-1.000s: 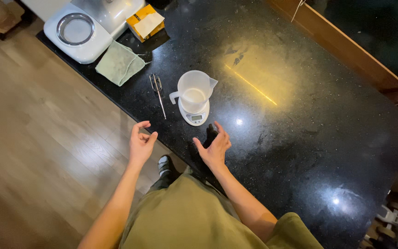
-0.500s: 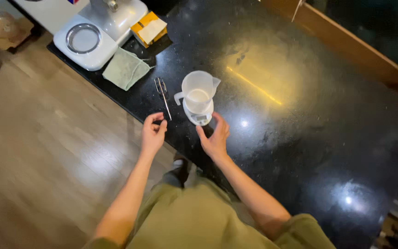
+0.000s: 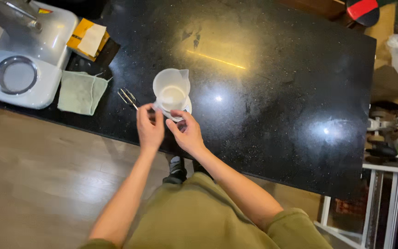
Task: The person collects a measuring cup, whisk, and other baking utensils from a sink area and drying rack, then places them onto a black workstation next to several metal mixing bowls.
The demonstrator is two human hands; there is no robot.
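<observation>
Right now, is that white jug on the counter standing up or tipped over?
Upright. The white jug stands on a small scale, its open mouth facing up toward the camera, with something pale inside.

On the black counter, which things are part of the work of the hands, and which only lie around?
In use:
measuring jug
small scale under it
left hand
right hand

Lying about:
whisk
green cloth
white mixer
yellow box
</observation>
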